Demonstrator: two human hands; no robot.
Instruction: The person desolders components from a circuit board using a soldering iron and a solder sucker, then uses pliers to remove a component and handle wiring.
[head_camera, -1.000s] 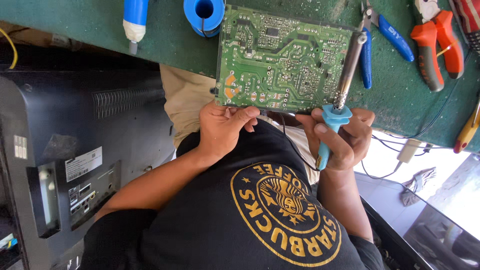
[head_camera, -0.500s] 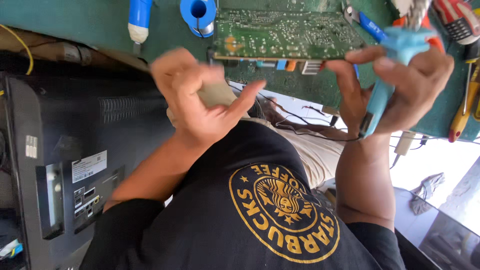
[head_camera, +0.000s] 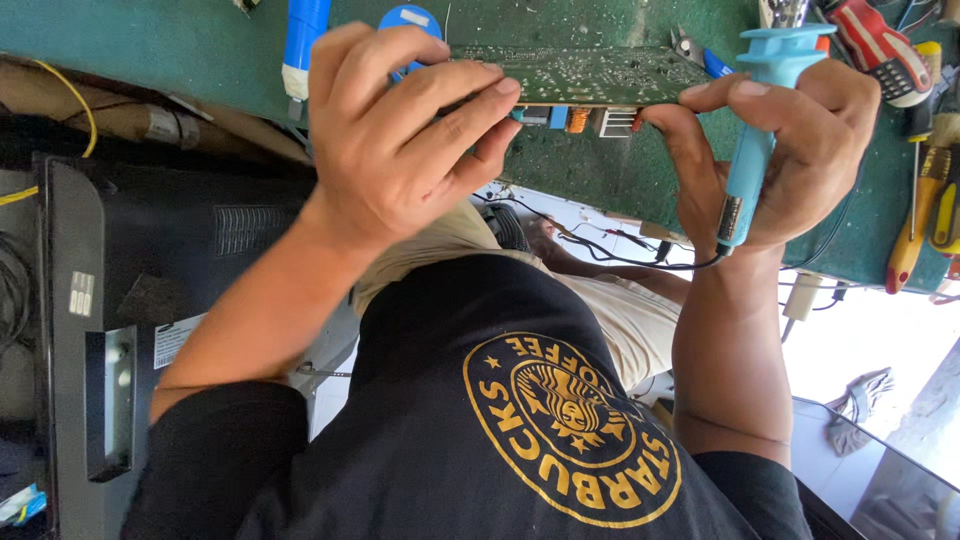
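A green circuit board (head_camera: 590, 75) is lifted off the green bench mat (head_camera: 150, 50) and tilted so I see it almost edge-on, its components hanging underneath. My left hand (head_camera: 400, 150) grips the board's left end, fingers curled over its top. A light-blue soldering iron (head_camera: 750, 150) stands upright in my right hand (head_camera: 800, 150), whose thumb and fingertips also pinch the board's right end. The iron's black cord trails down toward my lap.
A black monitor back (head_camera: 150, 250) stands at the left beside my arm. On the mat lie a blue-handled tool (head_camera: 300, 40), a blue tape roll (head_camera: 405, 18), blue pliers (head_camera: 705, 55), red-handled pliers (head_camera: 880, 60) and a yellow-handled screwdriver (head_camera: 910, 240).
The board lay flat on the mat with the iron's tip on it; both hands have since lifted it and tipped it up on edge, the iron raised along with it.
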